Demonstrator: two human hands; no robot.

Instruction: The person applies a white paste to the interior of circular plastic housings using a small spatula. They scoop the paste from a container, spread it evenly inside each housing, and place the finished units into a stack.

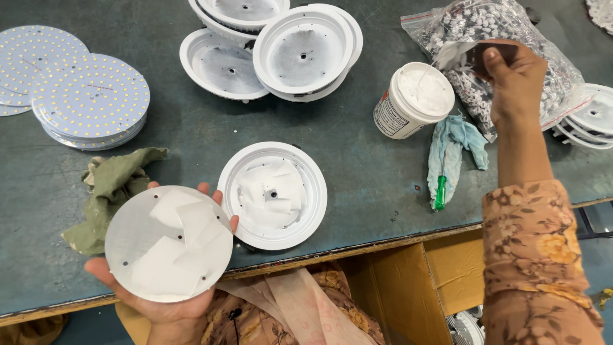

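While the left hand [163, 300] supports a round metal disc [168, 243] from beneath, its fingers spread apart under the plate with the tips showing past the upper rim, the disc is held flat over the near edge of the green worktable [357, 160]. White paste is smeared in broad patches across the disc's upper face, and small holes are visible near its rim. Just beside it, to the right, a white circular lamp housing [272, 195] rests on the table, open side up, with the same white paste spread over its inner floor around a central hole.

The right hand [514, 80] is raised at the far right of the table, fingers pinched together on the mouth of a clear plastic bag [491, 25] filled with small white parts. Near this hand stands a white tub of paste [414, 99], open, with a thin stick standing in it. A crumpled blue cloth [456, 144] lies just in front of the tub, and a green-handled screwdriver [440, 188] lies against the cloth's lower end.

A crumpled olive cloth [112, 191] lies at the left, partly behind the disc. Stacked round LED boards [89, 99] occupy the far left, and a pile of empty white housings [281, 45] sits at the far centre. More housings [594, 118] lie at the right edge.
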